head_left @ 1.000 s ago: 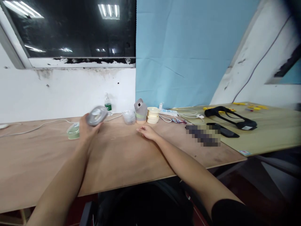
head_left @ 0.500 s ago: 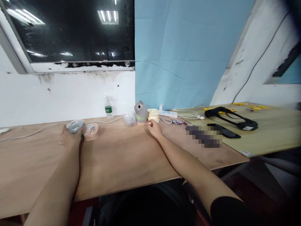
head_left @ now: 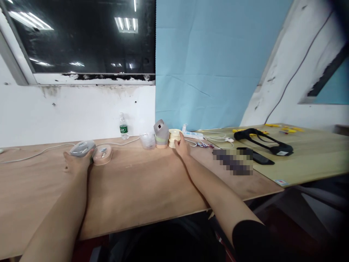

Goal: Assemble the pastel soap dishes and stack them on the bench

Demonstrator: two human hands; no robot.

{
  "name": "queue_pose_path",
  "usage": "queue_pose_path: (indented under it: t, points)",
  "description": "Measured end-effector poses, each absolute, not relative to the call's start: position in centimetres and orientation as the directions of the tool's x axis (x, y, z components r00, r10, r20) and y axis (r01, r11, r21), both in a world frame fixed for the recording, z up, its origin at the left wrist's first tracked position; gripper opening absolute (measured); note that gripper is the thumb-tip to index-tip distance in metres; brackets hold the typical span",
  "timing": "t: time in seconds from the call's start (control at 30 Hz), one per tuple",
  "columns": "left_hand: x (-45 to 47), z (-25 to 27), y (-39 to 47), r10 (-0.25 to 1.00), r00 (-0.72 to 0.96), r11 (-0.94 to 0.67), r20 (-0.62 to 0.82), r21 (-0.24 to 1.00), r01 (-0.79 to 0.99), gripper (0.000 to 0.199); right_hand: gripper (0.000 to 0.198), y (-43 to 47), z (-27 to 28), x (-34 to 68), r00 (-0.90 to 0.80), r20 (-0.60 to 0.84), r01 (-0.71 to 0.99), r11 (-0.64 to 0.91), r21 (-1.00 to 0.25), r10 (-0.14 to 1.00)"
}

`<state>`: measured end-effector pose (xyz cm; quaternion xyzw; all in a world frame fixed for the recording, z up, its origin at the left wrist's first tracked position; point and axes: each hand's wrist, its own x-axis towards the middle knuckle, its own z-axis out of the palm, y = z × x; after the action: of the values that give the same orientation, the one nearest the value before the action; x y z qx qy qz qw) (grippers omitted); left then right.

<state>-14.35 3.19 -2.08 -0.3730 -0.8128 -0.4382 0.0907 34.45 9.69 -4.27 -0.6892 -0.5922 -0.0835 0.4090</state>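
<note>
My left hand [head_left: 76, 162] is wrapped round a grey oval container [head_left: 82, 148] with a clear lid, at the left of the table. Just right of it a pink container [head_left: 103, 154] of the same shape lies on the wood. My right hand [head_left: 183, 146] grips the right side of a stack of cream-coloured bowl-like pieces [head_left: 172, 139], thumb in front; the far fingers are hidden. Touching or close to that stack on its left is a tilted pile of grey, green and pink pieces [head_left: 161, 134]. Clear plastic pieces [head_left: 147, 140] stand beside the pile.
A water bottle [head_left: 123, 127] stands by the wall. White cables run along the back to a power strip [head_left: 193, 135]. On the right are a black strap-like frame [head_left: 265, 142], a flat black object [head_left: 259, 156], a blurred-out item [head_left: 233, 162] and yellow pieces [head_left: 291, 129].
My right hand has moved from the front edge of the cream stack to its right side and closed on it. My left hand still holds the grey container, and the view has shifted slightly.
</note>
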Motion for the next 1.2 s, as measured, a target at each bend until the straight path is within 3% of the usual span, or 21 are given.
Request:
queue_pose_path:
  t: [0.1,0.23,0.4,0.53,0.67,0.8,0.87,0.93,1.0,1.07,1.2]
  points:
    - [-13.7,-1.8,3.2,0.414,-0.823,0.342,0.389,0.772,0.536,0.110,0.058,10.3,-3.9,34.2,0.279,0.573,0.895,0.008,-0.446,0.771]
    - [-12.5,-1.6,2.8,0.335,-0.779,0.199,0.530,0.769,0.608,0.090,0.044,10.9,-3.8,34.5,0.289,0.594,0.894,0.011,-0.449,0.751]
    - [-10.2,-1.3,2.0,0.309,-0.532,-0.025,0.788,0.566,0.824,0.075,0.033,10.5,-3.7,35.0,0.371,0.666,0.824,0.101,-0.558,0.647]
    - [-7.4,-1.2,1.9,0.382,-0.337,-0.179,0.860,0.427,0.886,0.071,0.037,9.4,-2.7,35.1,0.481,0.716,0.736,0.210,-0.643,0.506]
    - [-4.1,-1.8,2.1,0.448,-0.072,-0.375,0.891,0.261,0.890,0.071,0.041,7.9,-2.1,33.9,0.406,0.772,0.689,0.391,-0.610,0.489]
    - [-0.8,-2.7,2.1,0.520,0.203,-0.586,0.830,0.174,0.791,0.082,0.036,6.2,-2.3,30.7,0.219,0.803,0.628,0.550,-0.551,0.555]
    - [0.5,-3.2,2.1,0.573,0.261,-0.673,0.777,0.264,0.691,0.089,0.037,5.6,-2.6,28.7,0.140,0.733,0.573,0.549,-0.608,0.666]
    - [1.5,-3.7,2.0,0.669,0.227,-0.669,0.708,0.439,0.600,0.086,0.045,5.4,-3.1,27.0,-0.006,0.543,0.533,0.462,-0.709,0.840]
    - [2.1,-4.0,1.8,0.755,0.241,-0.616,0.610,0.531,0.582,0.075,0.048,5.2,-3.8,25.9,-0.172,0.338,0.545,0.375,-0.750,0.925]
    - [2.3,-4.3,1.6,0.774,0.374,-0.613,0.512,0.457,0.644,0.065,0.046,5.0,-4.3,25.6,-0.285,0.249,0.635,0.377,-0.675,0.926]
    - [2.3,-4.3,1.3,0.742,0.541,-0.646,0.396,0.208,0.734,0.056,0.041,5.2,-3.3,25.9,-0.258,0.323,0.833,0.379,-0.403,0.911]
